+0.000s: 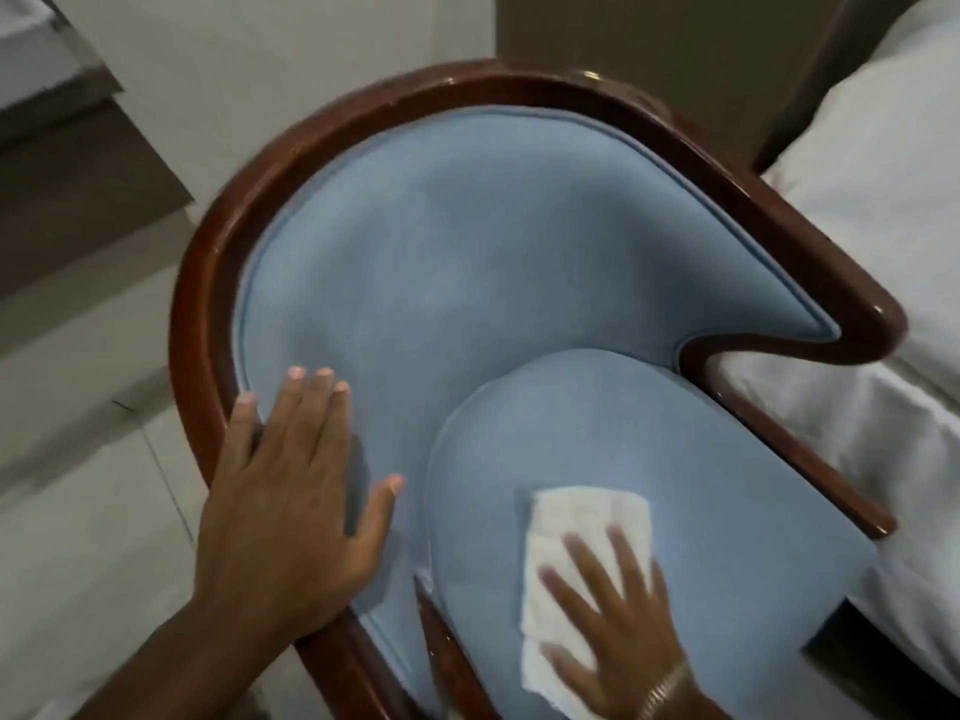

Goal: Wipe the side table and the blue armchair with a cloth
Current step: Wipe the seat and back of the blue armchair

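Note:
The blue armchair (467,262) fills the view, with light blue upholstery and a curved, glossy dark wood frame (197,283). A folded white cloth (576,517) lies on the seat cushion (727,485). My right hand (618,631) presses flat on the cloth's near half, fingers spread. My left hand (291,491) rests flat and open on the inner left side of the padded back, next to the wood rim. The side table is not in view.
A bed with white bedding (893,210) stands close against the chair's right arm. Pale floor tiles (78,511) lie to the left. A dark wooden panel (649,33) rises behind the chair.

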`<state>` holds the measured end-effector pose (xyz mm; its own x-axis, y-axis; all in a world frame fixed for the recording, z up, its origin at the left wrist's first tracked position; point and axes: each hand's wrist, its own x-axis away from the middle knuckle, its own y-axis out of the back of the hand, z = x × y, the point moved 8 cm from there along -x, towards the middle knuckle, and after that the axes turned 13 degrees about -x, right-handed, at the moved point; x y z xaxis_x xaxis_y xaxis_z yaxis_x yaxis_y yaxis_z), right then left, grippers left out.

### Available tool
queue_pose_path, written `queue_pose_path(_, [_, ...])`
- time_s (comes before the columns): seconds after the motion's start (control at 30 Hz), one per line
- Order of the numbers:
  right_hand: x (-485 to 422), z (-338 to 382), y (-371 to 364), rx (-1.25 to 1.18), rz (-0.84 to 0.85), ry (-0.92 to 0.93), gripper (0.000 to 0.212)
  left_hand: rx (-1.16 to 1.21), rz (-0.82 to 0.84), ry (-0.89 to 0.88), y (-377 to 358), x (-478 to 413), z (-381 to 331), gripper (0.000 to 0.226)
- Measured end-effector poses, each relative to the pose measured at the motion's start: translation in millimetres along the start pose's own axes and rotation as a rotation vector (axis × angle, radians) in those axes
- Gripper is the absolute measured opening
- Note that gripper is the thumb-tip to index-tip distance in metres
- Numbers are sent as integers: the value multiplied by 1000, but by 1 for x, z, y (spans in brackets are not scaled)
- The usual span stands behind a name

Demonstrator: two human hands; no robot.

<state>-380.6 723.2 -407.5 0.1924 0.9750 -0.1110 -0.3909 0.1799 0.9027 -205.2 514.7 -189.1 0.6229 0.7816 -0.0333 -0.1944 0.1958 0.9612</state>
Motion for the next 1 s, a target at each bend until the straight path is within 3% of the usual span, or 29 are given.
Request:
queue_pose_path(0.1, [-21, -56, 23, 44, -133, -115, 62, 80, -43, 126, 5, -46, 51, 95])
queue_pose_path(0.2, [-109, -91, 41, -27, -156, -418, 57, 66, -81, 17, 5, -95, 78, 103])
queue_pose_path(0.3, [-172, -50, 34, -66, -94, -260, 47, 23, -93, -147, 12, -130, 88, 100])
queue_pose_path(0.43, [-206, 63, 26, -714, -430, 66, 18, 4, -54, -270, 27, -168, 90, 95])
queue_pose_path(0.47, [-215, 84, 25, -899, -521, 37, 19, 6, -53, -288, 29, -172, 88, 93])
queue_pose_path(0.53, [-241, 127, 23, -1123, -547, -67, 38, 28, -48, -314, 28, -174, 84, 91])
queue_pose_path(0.67, [-306, 161, 47, -979, -467, -46, 59, 173, -62, -294, 30, -172, 88, 89])
queue_pose_path(0.73, [-350, 140, 80, -809, -617, -108, 63, 223, -93, -285, 33, -174, 89, 84])
queue_pose_path(0.87, [-395, 67, 135, -847, -1153, -667, 61, 218, -90, -295, 27, -174, 92, 82])
queue_pose_path(0.93, [-398, 60, 132, -867, -1209, -805, 61, 227, -96, -309, 23, -176, 92, 83])
queue_pose_path(1.0, [-393, 82, 114, -849, -1146, -770, 57, 222, -110, -340, 18, -177, 93, 80])
